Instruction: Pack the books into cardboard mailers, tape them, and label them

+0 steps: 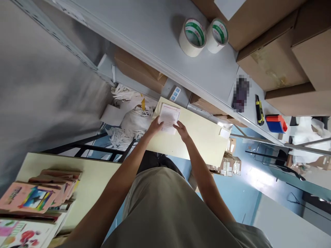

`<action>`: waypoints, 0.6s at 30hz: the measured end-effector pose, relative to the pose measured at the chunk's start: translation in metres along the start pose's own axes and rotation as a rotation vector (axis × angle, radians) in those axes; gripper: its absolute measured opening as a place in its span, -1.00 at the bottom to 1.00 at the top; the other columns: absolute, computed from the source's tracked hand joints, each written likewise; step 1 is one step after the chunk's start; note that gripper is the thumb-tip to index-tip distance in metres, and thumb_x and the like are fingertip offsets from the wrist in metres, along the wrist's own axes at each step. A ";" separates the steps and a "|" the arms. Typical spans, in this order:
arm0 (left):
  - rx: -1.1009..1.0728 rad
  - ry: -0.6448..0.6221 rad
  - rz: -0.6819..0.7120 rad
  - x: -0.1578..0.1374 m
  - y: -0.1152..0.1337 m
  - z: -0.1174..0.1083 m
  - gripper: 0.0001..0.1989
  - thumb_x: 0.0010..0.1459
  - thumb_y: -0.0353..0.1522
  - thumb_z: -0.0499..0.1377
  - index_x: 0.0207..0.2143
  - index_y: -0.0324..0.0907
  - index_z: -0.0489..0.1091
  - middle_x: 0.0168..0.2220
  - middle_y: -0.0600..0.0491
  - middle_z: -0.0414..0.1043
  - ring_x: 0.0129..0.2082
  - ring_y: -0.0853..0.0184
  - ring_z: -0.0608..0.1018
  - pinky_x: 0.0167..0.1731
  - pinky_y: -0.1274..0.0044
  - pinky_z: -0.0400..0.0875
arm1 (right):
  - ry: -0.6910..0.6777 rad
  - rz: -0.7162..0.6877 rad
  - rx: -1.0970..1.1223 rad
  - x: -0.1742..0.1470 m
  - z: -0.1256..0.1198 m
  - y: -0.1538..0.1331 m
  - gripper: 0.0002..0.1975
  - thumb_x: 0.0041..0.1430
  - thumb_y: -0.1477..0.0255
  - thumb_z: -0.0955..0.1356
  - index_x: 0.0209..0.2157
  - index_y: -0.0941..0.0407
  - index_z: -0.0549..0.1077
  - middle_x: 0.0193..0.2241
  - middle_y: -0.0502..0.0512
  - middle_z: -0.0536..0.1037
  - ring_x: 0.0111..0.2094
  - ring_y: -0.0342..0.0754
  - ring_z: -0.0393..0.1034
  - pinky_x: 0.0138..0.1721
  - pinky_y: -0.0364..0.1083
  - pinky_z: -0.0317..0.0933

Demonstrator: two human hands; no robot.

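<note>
A small stack of printed paper sheets (169, 116), white with a pinkish band along its top edge, is held just over the pale yellow table (200, 139). My left hand (155, 126) grips its left edge, thumb on top. On the opposite side, my right hand (182, 131) has closed around the lower right edge, the thumb also resting on the paper. The fingers beneath the sheets are hidden. The print is too small to read. A white slip (223, 133) lies at the table's right end.
Above the table, a grey shelf (155, 38) carries tape rolls (192, 37), a yellow-black utility knife (259, 110), a red-blue object (276, 123) and cardboard boxes (275, 67). A power strip (175, 93) sits behind the table. White paper strips (134, 122) heap at left; booklets (34, 198) stand lower left.
</note>
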State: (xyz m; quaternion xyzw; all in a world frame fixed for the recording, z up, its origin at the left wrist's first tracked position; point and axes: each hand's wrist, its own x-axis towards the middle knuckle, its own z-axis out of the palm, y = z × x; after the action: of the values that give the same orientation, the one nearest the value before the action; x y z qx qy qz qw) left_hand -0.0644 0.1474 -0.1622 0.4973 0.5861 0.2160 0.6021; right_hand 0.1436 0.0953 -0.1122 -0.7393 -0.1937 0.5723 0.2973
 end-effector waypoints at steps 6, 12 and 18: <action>-0.192 -0.021 -0.031 -0.056 -0.010 -0.010 -0.35 0.28 -0.03 0.35 0.27 -0.23 0.58 0.33 -0.34 0.62 0.36 -0.17 0.65 0.39 0.13 0.54 | -0.089 -0.047 -0.070 -0.038 0.001 0.007 -0.05 0.04 0.12 0.67 0.44 0.01 0.52 0.63 0.25 0.30 0.69 0.24 0.08 0.65 0.22 0.07; -0.321 0.048 0.104 -0.129 -0.011 -0.015 -0.38 0.17 -0.10 0.38 0.21 -0.19 0.58 0.22 -0.31 0.70 0.30 -0.11 0.69 0.34 0.09 0.56 | -0.252 -0.145 -0.017 -0.089 -0.002 0.018 -0.16 0.06 0.20 0.65 0.39 -0.15 0.54 0.65 0.08 0.27 0.69 0.31 0.07 0.52 0.40 0.30; -0.302 0.150 0.223 -0.249 -0.009 -0.025 -0.34 0.24 -0.04 0.38 0.29 -0.17 0.56 0.29 -0.28 0.66 0.31 -0.10 0.69 0.36 0.10 0.54 | -0.590 -0.350 -0.001 -0.160 0.005 0.047 -0.19 -0.03 0.27 0.66 0.31 -0.17 0.57 0.66 0.00 0.25 0.70 0.40 -0.01 0.36 0.48 0.49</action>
State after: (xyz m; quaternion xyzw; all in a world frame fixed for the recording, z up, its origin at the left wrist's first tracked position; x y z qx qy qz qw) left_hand -0.1451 -0.0575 -0.0428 0.4459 0.5316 0.4032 0.5966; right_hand 0.0935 -0.0387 -0.0269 -0.4974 -0.3957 0.7017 0.3218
